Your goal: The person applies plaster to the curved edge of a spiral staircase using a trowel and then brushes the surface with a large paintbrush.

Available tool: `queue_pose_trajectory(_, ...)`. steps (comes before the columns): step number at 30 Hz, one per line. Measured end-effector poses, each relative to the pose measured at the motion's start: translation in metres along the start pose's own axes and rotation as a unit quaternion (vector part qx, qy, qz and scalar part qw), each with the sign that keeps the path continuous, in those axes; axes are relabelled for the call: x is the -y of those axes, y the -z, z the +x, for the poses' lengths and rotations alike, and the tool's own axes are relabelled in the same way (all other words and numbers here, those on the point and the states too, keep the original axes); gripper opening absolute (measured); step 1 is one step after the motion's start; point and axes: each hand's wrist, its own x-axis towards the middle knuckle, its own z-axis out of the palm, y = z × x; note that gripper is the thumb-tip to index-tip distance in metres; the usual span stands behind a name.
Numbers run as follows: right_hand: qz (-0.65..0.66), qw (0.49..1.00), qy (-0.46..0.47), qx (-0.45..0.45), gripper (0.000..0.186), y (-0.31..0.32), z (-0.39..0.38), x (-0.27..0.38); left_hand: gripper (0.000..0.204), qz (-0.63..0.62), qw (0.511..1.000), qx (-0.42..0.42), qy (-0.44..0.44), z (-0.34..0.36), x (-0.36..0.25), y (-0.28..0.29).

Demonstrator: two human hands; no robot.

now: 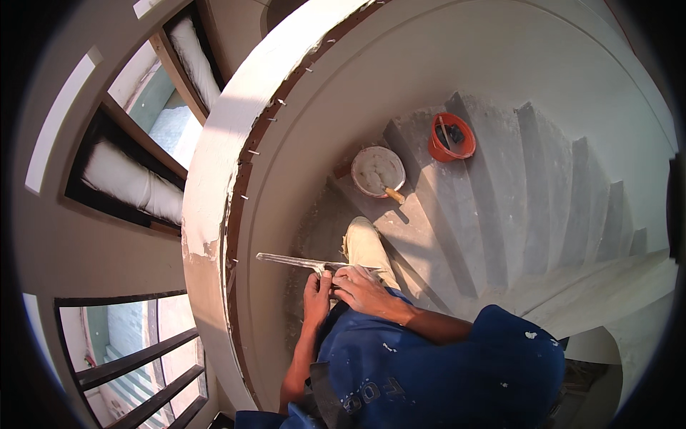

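My left hand [316, 294] and my right hand [362, 288] are both closed on the near end of a long flat metal trowel blade [289, 262]. The blade points left toward the curved plastered stair wall [214, 164], which has a brown wooden strip studded with nails along its edge. My hands sit close together over my blue-clothed knee. My pale shoe [366, 245] rests on a grey concrete step just beyond the hands.
A white bucket [377, 170] with a wooden-handled tool in it stands on a step. An orange bucket [451, 137] holding a tool sits higher up the curved concrete stairs [529, 186]. Window openings with dark frames lie at the left.
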Motion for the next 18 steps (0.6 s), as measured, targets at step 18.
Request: queue_pose_trajectory(18,-0.348,0.874,-0.292,-0.17,0.041,0.215,0.058,-0.45,0.032,-0.47,0.726,-0.455,0.212,0.026,0.215,0.04)
